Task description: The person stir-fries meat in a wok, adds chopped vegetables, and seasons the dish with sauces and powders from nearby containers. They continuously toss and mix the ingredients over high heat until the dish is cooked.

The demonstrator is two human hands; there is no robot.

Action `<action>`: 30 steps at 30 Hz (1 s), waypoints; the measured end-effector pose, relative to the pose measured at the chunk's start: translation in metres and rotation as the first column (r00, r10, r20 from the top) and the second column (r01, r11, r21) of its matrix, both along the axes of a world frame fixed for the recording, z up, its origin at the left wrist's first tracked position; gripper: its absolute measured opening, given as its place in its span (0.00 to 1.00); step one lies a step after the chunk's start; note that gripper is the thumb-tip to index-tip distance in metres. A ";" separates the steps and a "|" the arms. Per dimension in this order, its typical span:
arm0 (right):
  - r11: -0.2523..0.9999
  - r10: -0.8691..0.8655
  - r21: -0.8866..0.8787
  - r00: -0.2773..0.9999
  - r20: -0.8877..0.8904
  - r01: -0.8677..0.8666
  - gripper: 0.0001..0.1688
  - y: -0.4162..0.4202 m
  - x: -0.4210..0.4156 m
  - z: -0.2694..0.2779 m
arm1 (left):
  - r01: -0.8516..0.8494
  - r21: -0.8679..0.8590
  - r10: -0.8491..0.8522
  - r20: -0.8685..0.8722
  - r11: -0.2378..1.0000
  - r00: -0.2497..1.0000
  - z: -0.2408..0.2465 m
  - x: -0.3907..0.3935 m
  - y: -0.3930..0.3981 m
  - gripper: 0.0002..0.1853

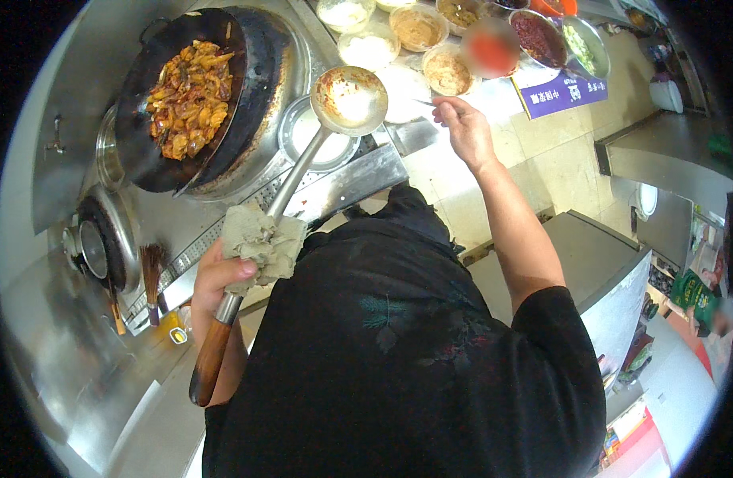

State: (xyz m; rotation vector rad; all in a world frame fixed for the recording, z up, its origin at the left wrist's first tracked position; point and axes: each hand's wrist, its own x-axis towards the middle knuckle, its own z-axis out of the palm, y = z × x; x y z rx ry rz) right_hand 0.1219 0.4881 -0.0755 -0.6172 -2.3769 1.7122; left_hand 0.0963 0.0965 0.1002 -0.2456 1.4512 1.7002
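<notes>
My left hand [217, 278] grips the shaft of a metal ladle [297, 170] together with a crumpled greenish-grey cloth [261, 245]. The ladle's wooden handle points down toward me. Its bowl, smeared with reddish residue, is over the rim of a metal pot [287, 134] of whitish liquid. My right hand [465, 128] pinches a thin metal utensil [424, 103], likely a spoon, whose tip is over a bright white container [402, 89]. At upper left, a black wok [133, 128] holds browned, sauced food pieces [190, 101] and sits tilted by the burner ring.
Several seasoning bowls stand at the top, including one of brown powder [418, 27] and a metal one of chopped green pieces [578, 51]. A bristle brush [152, 266] and a second burner with a small pot [94, 248] are at left. A counter [569, 239] stands right.
</notes>
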 end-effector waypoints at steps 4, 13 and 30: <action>0.895 -0.221 -0.397 0.975 0.008 0.206 0.14 0.009 0.001 0.006 | -0.049 -0.036 0.049 -0.011 0.998 0.999 0.002 0.005 -0.001 0.35; 0.980 0.035 0.196 0.999 -0.019 -0.031 0.14 0.003 -0.003 0.006 | -0.028 -0.038 0.028 0.002 0.999 1.000 -0.002 0.001 0.005 0.31; 0.993 0.028 -0.110 1.000 -0.009 -0.029 0.15 0.004 -0.009 -0.003 | -0.022 -0.069 0.024 0.016 0.997 1.000 0.017 -0.002 0.021 0.31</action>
